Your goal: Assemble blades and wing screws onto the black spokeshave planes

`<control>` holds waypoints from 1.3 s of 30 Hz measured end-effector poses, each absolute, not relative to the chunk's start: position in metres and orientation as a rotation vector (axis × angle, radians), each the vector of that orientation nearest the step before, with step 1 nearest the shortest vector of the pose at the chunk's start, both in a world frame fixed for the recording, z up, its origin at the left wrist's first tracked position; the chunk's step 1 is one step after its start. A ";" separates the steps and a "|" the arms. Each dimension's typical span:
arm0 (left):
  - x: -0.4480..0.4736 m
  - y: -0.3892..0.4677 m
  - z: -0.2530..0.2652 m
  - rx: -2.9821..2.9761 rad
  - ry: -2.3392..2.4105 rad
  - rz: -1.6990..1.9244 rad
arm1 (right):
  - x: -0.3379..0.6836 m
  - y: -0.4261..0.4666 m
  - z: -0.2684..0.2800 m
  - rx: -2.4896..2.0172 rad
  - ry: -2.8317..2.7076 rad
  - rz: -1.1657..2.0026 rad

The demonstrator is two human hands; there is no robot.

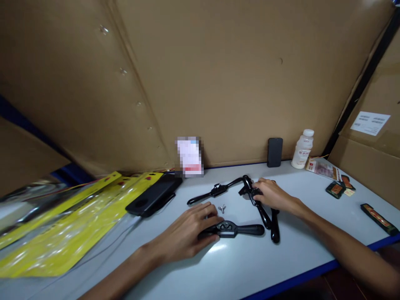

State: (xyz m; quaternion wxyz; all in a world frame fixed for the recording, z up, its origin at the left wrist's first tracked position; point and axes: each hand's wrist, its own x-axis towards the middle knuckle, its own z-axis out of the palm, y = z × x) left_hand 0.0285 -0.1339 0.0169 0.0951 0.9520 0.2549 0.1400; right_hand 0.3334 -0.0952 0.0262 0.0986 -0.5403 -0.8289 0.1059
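Observation:
My left hand [195, 227] is closed round the left handle of a black spokeshave [227, 227], held low over the table with its other handle pointing right. My right hand [269, 192] has its fingers bent over the middle of more black spokeshaves [263, 214], which lie crossed on one another; the hand partly covers them. Between the hands, behind the left one, rests a small silvery winged screw [221, 208]. Farther back another spokeshave [218, 190] lies slantwise, its right end reaching the pile under my right hand.
Yellow-and-clear plastic packaging [78, 225] covers the left side, beside a black device [154, 196]. Along the back cardboard stand a lit, blurred screen [190, 156], a dark phone [275, 152] and a white bottle [302, 150]. Small packets [336, 189] and a dark strip [379, 218] lie right.

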 end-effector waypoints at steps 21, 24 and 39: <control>0.037 -0.140 0.011 2.802 0.882 0.430 | 0.349 -0.085 0.028 -1.606 -2.524 0.475; 0.034 -0.139 0.013 2.805 0.883 0.380 | 0.354 -0.079 0.026 -1.574 -2.554 0.610; 0.026 -0.144 0.022 3.171 0.704 0.315 | 0.356 -0.072 0.024 -1.470 -2.240 0.829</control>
